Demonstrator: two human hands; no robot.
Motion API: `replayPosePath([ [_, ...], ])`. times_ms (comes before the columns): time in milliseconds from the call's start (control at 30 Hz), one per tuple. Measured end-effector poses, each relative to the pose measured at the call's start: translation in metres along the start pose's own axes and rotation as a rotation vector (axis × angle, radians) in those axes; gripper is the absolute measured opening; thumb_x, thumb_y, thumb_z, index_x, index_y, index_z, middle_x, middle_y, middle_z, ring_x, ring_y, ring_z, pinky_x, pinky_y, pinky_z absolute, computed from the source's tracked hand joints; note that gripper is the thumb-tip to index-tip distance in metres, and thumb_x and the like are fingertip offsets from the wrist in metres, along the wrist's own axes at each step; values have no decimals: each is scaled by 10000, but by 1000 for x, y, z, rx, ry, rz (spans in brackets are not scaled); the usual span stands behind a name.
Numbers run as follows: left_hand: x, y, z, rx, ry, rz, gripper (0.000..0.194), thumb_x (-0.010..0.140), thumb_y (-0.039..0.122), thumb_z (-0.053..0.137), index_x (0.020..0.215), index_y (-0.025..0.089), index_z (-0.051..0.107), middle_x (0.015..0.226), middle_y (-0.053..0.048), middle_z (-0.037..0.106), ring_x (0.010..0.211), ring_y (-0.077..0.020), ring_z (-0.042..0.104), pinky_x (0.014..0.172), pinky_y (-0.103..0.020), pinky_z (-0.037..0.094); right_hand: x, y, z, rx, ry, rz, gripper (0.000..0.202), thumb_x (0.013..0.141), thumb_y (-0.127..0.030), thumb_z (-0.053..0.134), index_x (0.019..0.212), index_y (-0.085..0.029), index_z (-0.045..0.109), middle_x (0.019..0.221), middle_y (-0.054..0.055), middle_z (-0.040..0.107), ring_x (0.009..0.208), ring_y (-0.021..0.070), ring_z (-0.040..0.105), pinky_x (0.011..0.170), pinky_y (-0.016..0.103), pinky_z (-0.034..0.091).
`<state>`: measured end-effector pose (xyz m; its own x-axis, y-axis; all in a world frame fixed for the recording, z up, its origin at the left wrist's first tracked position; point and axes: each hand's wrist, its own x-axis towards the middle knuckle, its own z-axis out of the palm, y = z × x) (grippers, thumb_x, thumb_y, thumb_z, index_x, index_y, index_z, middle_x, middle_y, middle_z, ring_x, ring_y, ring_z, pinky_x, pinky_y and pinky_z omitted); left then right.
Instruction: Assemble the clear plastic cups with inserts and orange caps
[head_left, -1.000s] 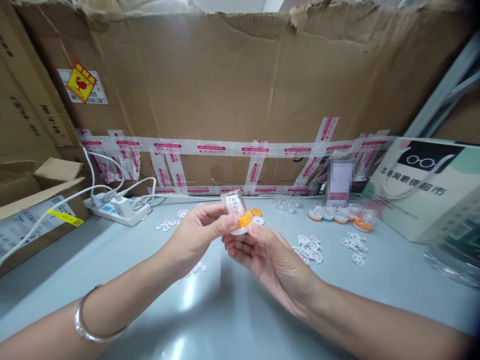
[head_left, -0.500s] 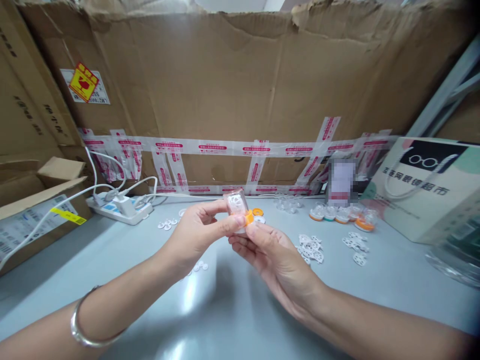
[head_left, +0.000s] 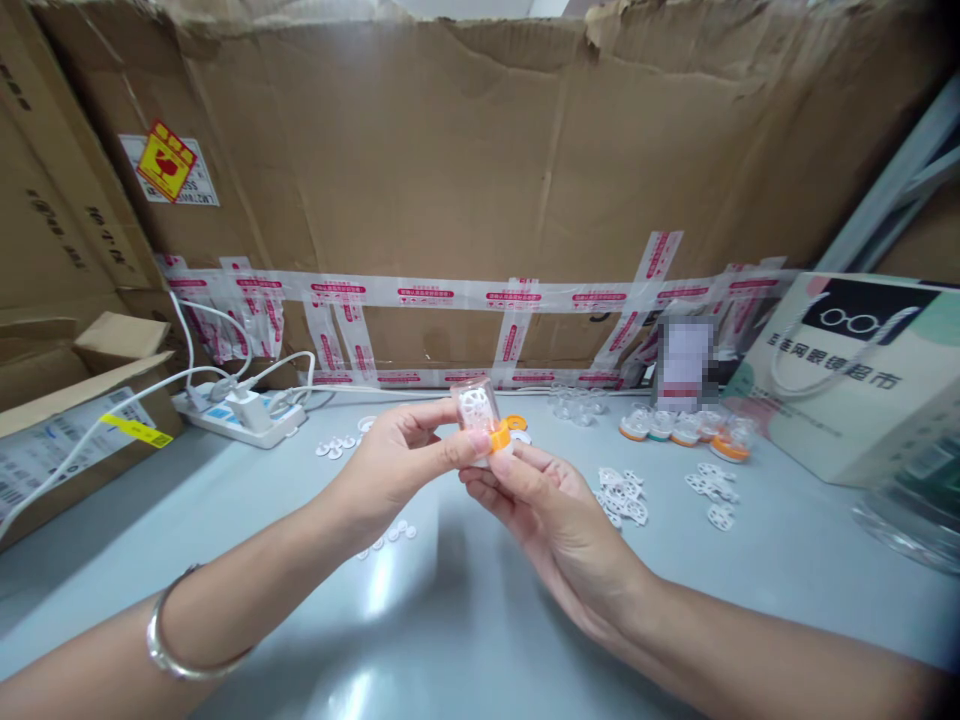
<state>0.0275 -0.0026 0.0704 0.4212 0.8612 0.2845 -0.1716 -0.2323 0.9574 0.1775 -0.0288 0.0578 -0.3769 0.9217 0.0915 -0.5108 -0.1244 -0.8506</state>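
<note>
Above the middle of the table, both hands grip a small clear contact lens case, tilted, with white lattice baskets inside and an orange ring at its lower end. My left hand is closed around the clear body, thumb across its front. My right hand pinches the lower end by the orange ring and white base, which the fingers partly cover. Just behind the hands lie a loose orange ring and a white ring.
White lattice pieces lie to the right, with finished-looking clear cases behind them. Small white discs are on the left. A power strip, an opened carton, a paper bag and a large cardboard box surround the table.
Both hands and the case have shifted very slightly to the right. The grip looks the same.
</note>
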Motion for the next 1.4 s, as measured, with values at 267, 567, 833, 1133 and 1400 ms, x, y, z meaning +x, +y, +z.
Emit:
replayPosePath([
  [267, 2, 0, -3, 24, -59, 10, 225, 807, 310, 611, 1005, 222, 672, 969, -32, 680, 896, -176, 599, 790, -275, 451, 0, 1, -3, 11, -6, 12, 180, 746, -322, 673, 892, -221, 698, 881, 2, 653, 845, 99, 567, 895, 245, 435],
  [567, 2, -1, -5, 56, -95, -1, 231, 819, 327, 595, 1008, 218, 669, 976, -37, 677, 909, -179, 592, 800, -279, 439, -1, 6, -6, 36, 3, 29, 195, 739, -326, 680, 895, -210, 691, 888, 3, 647, 849, 97, 570, 892, 247, 439],
  [833, 5, -9, -4, 634, 136, 128, 238, 803, 343, 596, 1021, 273, 660, 1082, -40, 624, 1050, -230, 520, 927, -385, 357, 21, -11, -22, -81, -94, 71, 190, 783, -323, 622, 882, -169, 671, 921, 27, 649, 919, 113, 574, 952, 280, 397],
  [1133, 0, -29, 0, 990, 191, 229, 444, 793, 395, 595, 1219, 308, 506, 1234, -77, 472, 1122, -260, 445, 955, -472, 331, 35, -16, -42, -436, 23, -83, 241, 729, -340, 661, 914, -189, 625, 926, 29, 640, 902, 163, 597, 844, 345, 469],
  [1400, -6, -24, 4, 997, 152, 214, 349, 830, 414, 534, 1158, 294, 528, 1278, -84, 417, 1166, -267, 418, 963, -488, 340, 18, -76, -133, -428, 469, -99, 127, 708, -298, 662, 803, -224, 623, 970, 23, 641, 823, 163, 645, 834, 317, 509],
])
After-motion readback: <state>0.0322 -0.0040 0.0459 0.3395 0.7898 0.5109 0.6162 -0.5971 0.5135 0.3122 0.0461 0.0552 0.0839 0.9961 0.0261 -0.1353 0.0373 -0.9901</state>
